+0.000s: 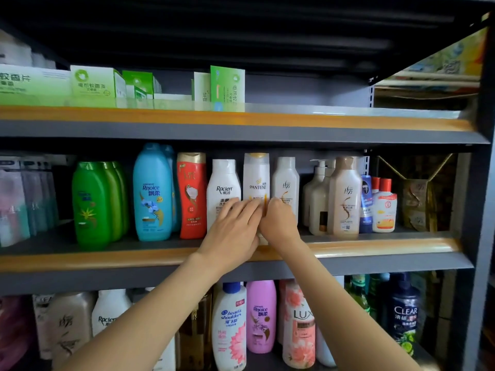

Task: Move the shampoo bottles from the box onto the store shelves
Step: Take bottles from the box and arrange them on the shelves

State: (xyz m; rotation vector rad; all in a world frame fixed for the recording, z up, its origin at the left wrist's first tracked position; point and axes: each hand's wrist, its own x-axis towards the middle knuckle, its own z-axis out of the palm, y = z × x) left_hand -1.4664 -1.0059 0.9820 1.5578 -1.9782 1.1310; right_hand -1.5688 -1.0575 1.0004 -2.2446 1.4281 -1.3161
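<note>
Two bare forearms reach up from the bottom of the view toward the middle shelf (pixel 375 246), crossing in front of the lower shelf's bottles, among them a white head & shoulders bottle (pixel 229 325), a pink Rejoice bottle (pixel 261 315) and a dark Clear bottle (pixel 405 314). Both hands meet at the white Pantene bottle (pixel 256 175), which stands upright on the middle shelf between a white Raclen bottle (pixel 222 183) and another white bottle (pixel 286 180). Her left hand (pixel 232 231) lies with fingers fairly straight against the Pantene bottle's lower left side, also overlapping the Raclen label; the right hand (pixel 278 223) has its fingers curled round the lower right side of it, so the bottle sits pressed between the two, its top half showing above the knuckles. Further left stand a red bottle (pixel 191 195), a blue Rejoice bottle (pixel 152 194) and green bottles (pixel 92 204). Up on the top shelf sit green and white cartons (pixel 92 85)
</note>
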